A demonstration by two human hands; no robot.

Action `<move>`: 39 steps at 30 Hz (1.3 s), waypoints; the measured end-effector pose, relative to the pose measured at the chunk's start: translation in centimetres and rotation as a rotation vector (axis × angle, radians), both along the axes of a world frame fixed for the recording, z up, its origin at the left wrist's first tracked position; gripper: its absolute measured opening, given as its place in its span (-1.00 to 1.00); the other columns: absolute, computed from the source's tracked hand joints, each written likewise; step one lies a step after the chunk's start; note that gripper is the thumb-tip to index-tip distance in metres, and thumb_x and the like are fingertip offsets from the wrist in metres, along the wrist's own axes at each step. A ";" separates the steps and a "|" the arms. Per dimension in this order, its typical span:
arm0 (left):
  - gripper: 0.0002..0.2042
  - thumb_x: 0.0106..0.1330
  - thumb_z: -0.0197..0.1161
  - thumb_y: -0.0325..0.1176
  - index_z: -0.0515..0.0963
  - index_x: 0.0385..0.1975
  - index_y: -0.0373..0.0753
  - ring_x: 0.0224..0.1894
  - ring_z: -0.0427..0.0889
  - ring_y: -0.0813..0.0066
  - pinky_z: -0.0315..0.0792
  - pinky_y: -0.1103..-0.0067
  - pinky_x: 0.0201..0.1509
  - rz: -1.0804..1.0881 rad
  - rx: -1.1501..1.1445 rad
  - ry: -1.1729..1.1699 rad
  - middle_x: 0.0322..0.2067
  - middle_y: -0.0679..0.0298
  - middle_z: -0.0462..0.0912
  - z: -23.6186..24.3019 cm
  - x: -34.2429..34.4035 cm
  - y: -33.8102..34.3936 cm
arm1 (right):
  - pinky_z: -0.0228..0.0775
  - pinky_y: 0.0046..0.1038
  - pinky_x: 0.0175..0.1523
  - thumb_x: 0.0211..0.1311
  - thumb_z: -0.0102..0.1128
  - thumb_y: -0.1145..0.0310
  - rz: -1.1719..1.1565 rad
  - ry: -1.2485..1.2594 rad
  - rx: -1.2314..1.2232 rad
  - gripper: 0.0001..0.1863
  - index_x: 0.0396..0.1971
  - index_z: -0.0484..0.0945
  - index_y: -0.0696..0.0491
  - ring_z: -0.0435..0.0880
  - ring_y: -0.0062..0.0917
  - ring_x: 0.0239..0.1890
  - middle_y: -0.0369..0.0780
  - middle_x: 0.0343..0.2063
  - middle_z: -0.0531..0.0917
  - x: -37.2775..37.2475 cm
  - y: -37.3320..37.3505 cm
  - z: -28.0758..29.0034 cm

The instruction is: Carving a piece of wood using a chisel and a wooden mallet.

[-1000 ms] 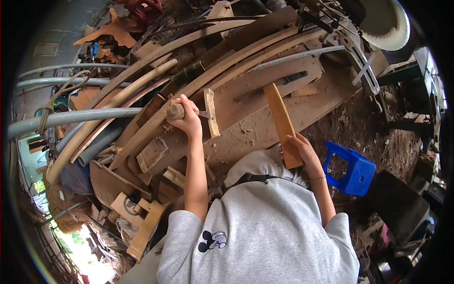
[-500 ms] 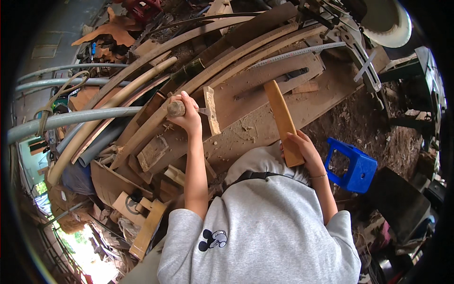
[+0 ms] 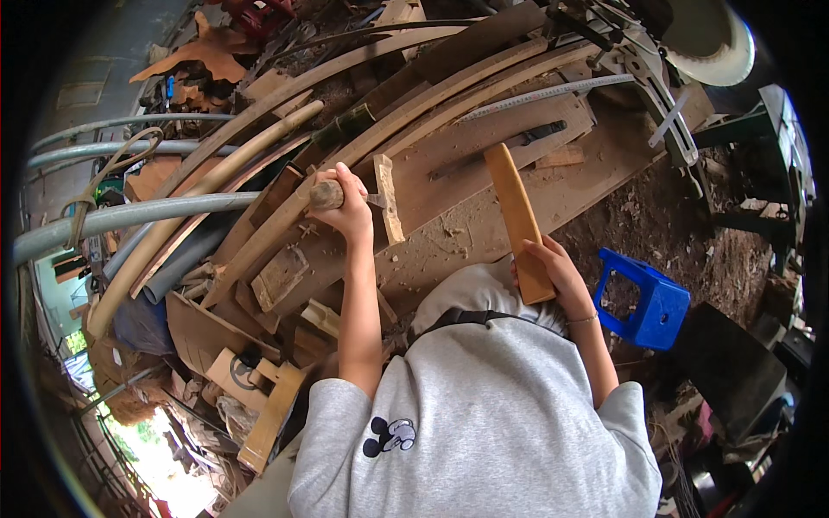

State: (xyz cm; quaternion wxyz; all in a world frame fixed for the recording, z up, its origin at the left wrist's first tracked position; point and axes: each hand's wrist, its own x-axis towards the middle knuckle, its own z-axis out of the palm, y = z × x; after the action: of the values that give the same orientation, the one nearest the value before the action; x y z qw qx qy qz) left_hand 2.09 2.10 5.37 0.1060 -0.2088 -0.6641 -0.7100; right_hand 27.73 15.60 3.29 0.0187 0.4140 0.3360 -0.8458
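In my left hand [image 3: 351, 212], the fingers are wrapped round a chisel with a thick round wooden handle [image 3: 326, 195]. Its metal blade meets a small pale wood block [image 3: 389, 198] with a rough, notched face, standing on the plank bench. My right hand [image 3: 560, 274] grips the lower end of a flat, smooth wooden bar [image 3: 516, 220], held tilted above my lap, its far end pointing away over the bench. Between the two hands, wood chips [image 3: 449, 231] lie scattered on the bench [image 3: 509, 207].
Long curved wooden strips [image 3: 458, 91] and metal pipes [image 3: 147, 220] cross the far and left sides. A saw [image 3: 544, 132] and a measuring tape [image 3: 553, 93] rest on the bench. To the right, a blue plastic stool [image 3: 648, 302] is on the dirt floor. Wood offcuts [image 3: 281, 278] lie at left.
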 end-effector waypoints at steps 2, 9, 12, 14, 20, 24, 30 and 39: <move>-0.74 0.25 0.10 -0.40 0.27 -0.68 -0.25 -0.78 0.28 0.67 0.17 0.68 -0.70 -0.005 -0.006 -0.006 -0.80 0.35 0.34 0.0 0.0 0.0 | 0.47 -0.50 -0.50 0.22 -0.06 0.33 0.007 -0.004 0.004 -0.69 -0.11 0.26 0.18 0.56 -0.50 -0.55 -0.16 -0.56 0.51 0.0 0.0 0.0; -0.74 0.23 0.10 -0.45 0.26 -0.68 -0.27 -0.78 0.30 0.72 0.18 0.73 -0.72 -0.076 0.011 0.036 -0.80 0.37 0.34 -0.7 0.0 -0.4 | 0.49 -0.49 -0.49 0.21 -0.04 0.33 0.029 -0.017 0.029 -0.69 -0.11 0.26 0.18 0.57 -0.50 -0.54 -0.16 -0.53 0.51 -0.5 -0.1 0.1; -0.76 0.22 0.11 -0.46 0.28 -0.67 -0.28 -0.78 0.29 0.73 0.17 0.74 -0.70 -0.123 0.014 0.026 -0.78 0.37 0.34 -0.9 0.2 -0.5 | 0.49 -0.50 -0.48 0.21 -0.03 0.32 0.042 -0.029 0.042 -0.68 -0.11 0.26 0.17 0.57 -0.51 -0.53 -0.16 -0.53 0.51 -0.5 0.0 0.0; -0.77 0.22 0.10 -0.46 0.28 -0.67 -0.28 -0.77 0.29 0.73 0.17 0.74 -0.70 -0.145 0.000 0.028 -0.78 0.37 0.34 -0.9 0.2 -0.7 | 0.50 -0.50 -0.48 0.21 -0.03 0.32 0.053 -0.027 0.046 -0.68 -0.11 0.25 0.17 0.57 -0.51 -0.53 -0.17 -0.53 0.51 -0.4 0.0 -0.1; -0.75 0.23 0.08 -0.46 0.26 -0.68 -0.27 -0.76 0.31 0.70 0.18 0.73 -0.71 -0.110 0.122 -0.031 -0.78 0.33 0.34 -0.3 0.3 -0.4 | 0.51 -0.50 -0.47 0.21 -0.02 0.32 0.054 -0.027 0.059 -0.67 -0.10 0.25 0.17 0.57 -0.51 -0.53 -0.17 -0.52 0.51 -0.3 0.1 -0.2; -0.75 0.24 0.08 -0.46 0.25 -0.68 -0.26 -0.77 0.30 0.70 0.18 0.73 -0.71 -0.044 0.123 -0.052 -0.79 0.34 0.33 0.0 0.3 -0.4 | 0.51 -0.49 -0.47 0.21 -0.02 0.32 0.073 0.002 0.045 -0.68 -0.10 0.27 0.17 0.57 -0.51 -0.52 -0.17 -0.51 0.50 -0.1 0.3 -0.4; -0.74 0.23 0.09 -0.45 0.24 -0.68 -0.25 -0.77 0.30 0.70 0.19 0.73 -0.71 -0.025 0.081 -0.007 -0.79 0.36 0.32 -0.4 0.2 -0.7 | 0.50 -0.48 -0.48 0.20 -0.01 0.32 0.069 0.002 0.061 -0.68 -0.11 0.27 0.17 0.57 -0.51 -0.49 -0.17 -0.49 0.49 0.3 0.3 -1.0; -0.74 0.23 0.10 -0.46 0.24 -0.68 -0.25 -0.77 0.29 0.70 0.21 0.72 -0.70 -0.036 0.116 0.001 -0.76 0.35 0.33 -0.1 0.3 -0.8 | 0.50 -0.49 -0.49 0.20 -0.02 0.33 0.070 0.007 0.066 -0.68 -0.10 0.26 0.18 0.56 -0.51 -0.51 -0.17 -0.52 0.50 0.3 0.3 -1.4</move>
State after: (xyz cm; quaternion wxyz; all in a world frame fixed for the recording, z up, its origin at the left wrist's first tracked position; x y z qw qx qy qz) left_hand 2.42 1.28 5.30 0.1054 -0.2144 -0.6179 -0.7491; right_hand 28.06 15.90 1.93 0.0333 0.3994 0.3780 -0.8345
